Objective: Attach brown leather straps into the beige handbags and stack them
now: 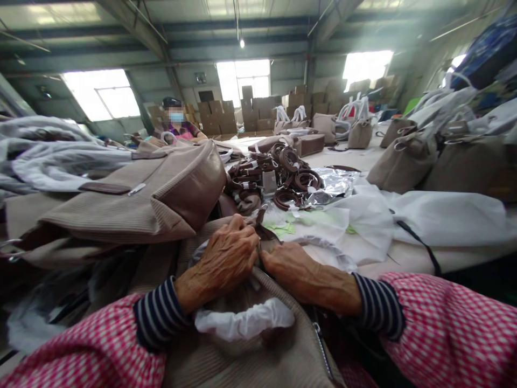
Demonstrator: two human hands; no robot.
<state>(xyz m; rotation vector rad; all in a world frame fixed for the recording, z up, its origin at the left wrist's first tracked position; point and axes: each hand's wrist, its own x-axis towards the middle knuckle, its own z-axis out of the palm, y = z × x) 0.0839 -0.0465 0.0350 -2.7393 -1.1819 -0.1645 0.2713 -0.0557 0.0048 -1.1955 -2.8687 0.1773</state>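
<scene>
Right in front of me lies a beige corduroy handbag [226, 358], its near handle [244, 320] wrapped in white paper. My left hand [226, 261] is closed on the bag's top edge, knuckles up. Beside it, almost touching, my right hand [301, 269] is closed in a pinch at the same edge, by the zipper opening. What exactly the fingertips grip is hidden by the hands. A metal zipper [323, 353] runs down the bag's right side. Close to my left hand, another beige bag [117, 202] with a brown base lies on its side.
A heap of coiled brown straps [283, 172] lies beyond my hands, next to crinkled silver film [333, 186]. White wrapping sheets [448, 215] spread to the right. More beige bags [406, 156] stand farther right. Across the table is a masked person [177, 124]; cardboard boxes [258, 110] are stacked behind.
</scene>
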